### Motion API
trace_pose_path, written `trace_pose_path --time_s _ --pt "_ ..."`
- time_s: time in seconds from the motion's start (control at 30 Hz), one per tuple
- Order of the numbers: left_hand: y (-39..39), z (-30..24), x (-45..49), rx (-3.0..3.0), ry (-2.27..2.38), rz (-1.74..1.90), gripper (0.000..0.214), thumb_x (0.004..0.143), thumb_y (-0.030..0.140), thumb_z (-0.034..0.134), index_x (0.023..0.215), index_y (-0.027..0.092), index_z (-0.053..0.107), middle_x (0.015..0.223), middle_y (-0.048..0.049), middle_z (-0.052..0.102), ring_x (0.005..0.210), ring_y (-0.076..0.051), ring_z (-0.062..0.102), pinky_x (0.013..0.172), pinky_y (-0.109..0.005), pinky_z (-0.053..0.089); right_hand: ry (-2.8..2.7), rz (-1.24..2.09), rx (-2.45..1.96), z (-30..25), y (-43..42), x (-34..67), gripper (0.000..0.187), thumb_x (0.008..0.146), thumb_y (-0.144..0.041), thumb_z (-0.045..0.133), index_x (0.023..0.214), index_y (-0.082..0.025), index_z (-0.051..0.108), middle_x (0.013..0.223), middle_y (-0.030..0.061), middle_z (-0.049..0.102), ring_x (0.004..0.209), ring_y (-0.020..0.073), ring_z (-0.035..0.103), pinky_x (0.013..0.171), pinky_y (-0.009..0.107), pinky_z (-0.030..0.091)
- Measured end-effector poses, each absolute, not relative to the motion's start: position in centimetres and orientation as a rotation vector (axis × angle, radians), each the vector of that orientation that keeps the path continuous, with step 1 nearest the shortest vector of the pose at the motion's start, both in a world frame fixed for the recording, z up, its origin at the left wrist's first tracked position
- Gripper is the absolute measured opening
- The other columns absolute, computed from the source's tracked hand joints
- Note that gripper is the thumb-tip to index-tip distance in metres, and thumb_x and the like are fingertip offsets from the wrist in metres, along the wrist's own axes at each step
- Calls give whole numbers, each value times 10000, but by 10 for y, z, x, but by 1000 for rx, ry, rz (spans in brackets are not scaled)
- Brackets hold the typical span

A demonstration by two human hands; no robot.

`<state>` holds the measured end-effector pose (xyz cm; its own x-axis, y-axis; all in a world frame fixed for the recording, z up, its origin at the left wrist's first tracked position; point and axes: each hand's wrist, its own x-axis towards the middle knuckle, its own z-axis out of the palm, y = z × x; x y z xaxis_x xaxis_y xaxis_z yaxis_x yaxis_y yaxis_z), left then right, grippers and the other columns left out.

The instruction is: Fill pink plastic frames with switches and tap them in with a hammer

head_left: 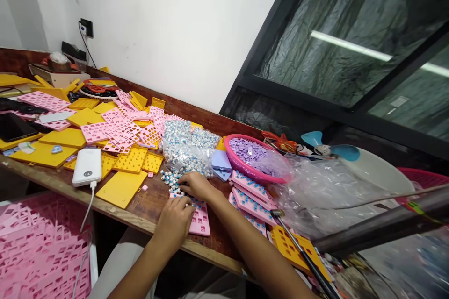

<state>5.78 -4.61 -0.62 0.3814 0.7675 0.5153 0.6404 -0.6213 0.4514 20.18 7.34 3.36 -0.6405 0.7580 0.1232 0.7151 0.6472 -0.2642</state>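
Observation:
A pink board with square holes (200,220) lies at the table's front edge, its upper part dotted with small blue-and-white pieces. My left hand (177,217) rests over the board's left side, fingers curled together; a speck of white shows by the fingertips, too small to name. Just beyond, my right hand (198,186) reaches over the board to a loose heap of small white-and-blue pieces (169,178). Its fingers are bent down and closed at the heap, and their tips are hidden. Behind the heap sits a clear plastic bag of the same pieces (187,145).
Pink boards filled with blue pieces (250,198) are stacked at right, below a pink basket of purple pieces (233,168). A hammer (298,245) lies near a yellow board (289,243). Leftward are a white power bank (87,167), yellow plates (121,189) and pink grids (115,128).

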Motion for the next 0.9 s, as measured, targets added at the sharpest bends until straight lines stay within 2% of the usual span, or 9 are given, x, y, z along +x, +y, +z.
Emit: trace_pose_path --time_s 0.2,0.33,0.47,0.73,0.9 --pt "-46 0 57 2452 1331 971 178 976 196 568 927 226 736 920 -40 690 926 -228 595 846 -378 436 -2522 311 -1235 47 59 212 222 830 -86 692 991 -206 788 963 46 774 872 196 698 796 267 495" --pt "-43 5 57 2549 1349 826 200 985 189 544 929 208 735 925 -58 694 931 -238 606 836 -383 439 -2331 443 -1234 58 22 252 177 889 -156 674 1024 -199 780 980 52 769 877 192 703 808 286 523" --pt "-42 6 57 2720 1351 703 191 980 167 536 947 186 724 950 -75 695 938 -258 612 842 -408 442 -2155 603 -1202 47 -25 281 142 920 -230 678 999 -231 795 1015 57 755 934 200 698 868 318 533" --pt "-58 -4 52 3017 1216 770 199 980 168 535 1088 154 701 1006 -86 684 960 -265 605 888 -444 448 -1897 454 -1279 5 -48 269 94 910 -226 703 934 -237 792 948 45 756 903 197 693 864 327 541" --pt "-58 3 49 2853 1132 844 233 1008 245 497 1074 177 710 994 -86 689 967 -258 612 876 -423 477 -1825 407 -1289 -1 -44 264 33 865 -196 746 875 -210 775 900 44 754 853 198 690 818 318 536"
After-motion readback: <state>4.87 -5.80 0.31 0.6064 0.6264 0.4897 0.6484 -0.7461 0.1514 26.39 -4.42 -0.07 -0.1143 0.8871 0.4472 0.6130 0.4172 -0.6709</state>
